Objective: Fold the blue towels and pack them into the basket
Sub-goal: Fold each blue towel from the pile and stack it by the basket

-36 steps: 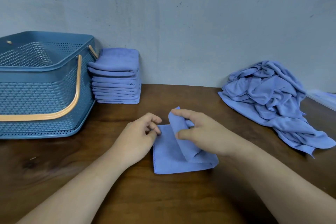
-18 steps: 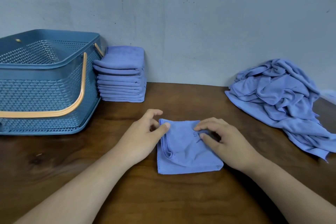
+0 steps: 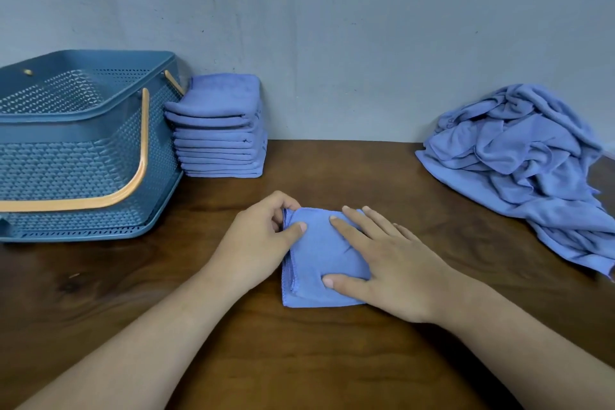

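Observation:
A small folded blue towel (image 3: 312, 260) lies on the brown table in front of me. My left hand (image 3: 259, 243) pinches its left edge, thumb on top and fingers curled at the far corner. My right hand (image 3: 382, 263) lies flat on the towel's right half with straight fingers, pressing it down. A stack of several folded blue towels (image 3: 219, 130) stands against the wall beside the blue basket (image 3: 100, 156), whose inside looks empty where visible. A heap of unfolded blue towels (image 3: 519, 156) lies at the right.
The basket has an orange handle (image 3: 139, 170) lowered against its front side. A grey wall (image 3: 332, 27) closes off the back of the wooden table (image 3: 332, 359). The heap at the right reaches the frame's edge.
The right hand laid the raised towel flap over to the left, then flattened on top of the fold. The left hand moved onto the towel's left edge and pinches it.

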A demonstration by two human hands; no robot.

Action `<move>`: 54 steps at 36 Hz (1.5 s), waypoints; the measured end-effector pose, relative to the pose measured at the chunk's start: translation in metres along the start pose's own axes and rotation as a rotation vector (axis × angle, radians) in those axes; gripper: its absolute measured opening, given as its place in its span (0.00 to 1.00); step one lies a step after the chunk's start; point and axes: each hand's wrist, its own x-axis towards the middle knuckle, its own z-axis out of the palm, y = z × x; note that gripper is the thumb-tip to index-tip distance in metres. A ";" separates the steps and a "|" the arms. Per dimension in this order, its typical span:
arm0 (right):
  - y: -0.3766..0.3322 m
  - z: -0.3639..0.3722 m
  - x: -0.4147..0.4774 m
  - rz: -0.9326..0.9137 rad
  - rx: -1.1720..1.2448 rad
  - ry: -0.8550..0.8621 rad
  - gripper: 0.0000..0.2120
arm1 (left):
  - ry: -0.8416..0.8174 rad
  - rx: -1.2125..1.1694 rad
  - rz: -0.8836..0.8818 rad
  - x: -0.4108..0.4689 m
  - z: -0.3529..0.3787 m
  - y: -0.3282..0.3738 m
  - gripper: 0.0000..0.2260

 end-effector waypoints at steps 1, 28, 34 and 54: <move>0.001 0.001 0.000 0.000 0.007 0.003 0.47 | 0.025 0.008 -0.005 0.001 -0.001 -0.001 0.04; 0.040 0.005 0.002 0.021 0.544 0.236 0.19 | -0.386 0.573 0.036 -0.020 0.005 0.011 0.36; 0.022 0.003 0.000 0.065 0.303 0.177 0.31 | -0.153 0.337 -0.050 -0.009 -0.018 0.002 0.26; 0.016 0.003 -0.002 0.075 0.232 -0.029 0.49 | -0.287 0.732 -0.015 -0.032 0.018 0.027 0.36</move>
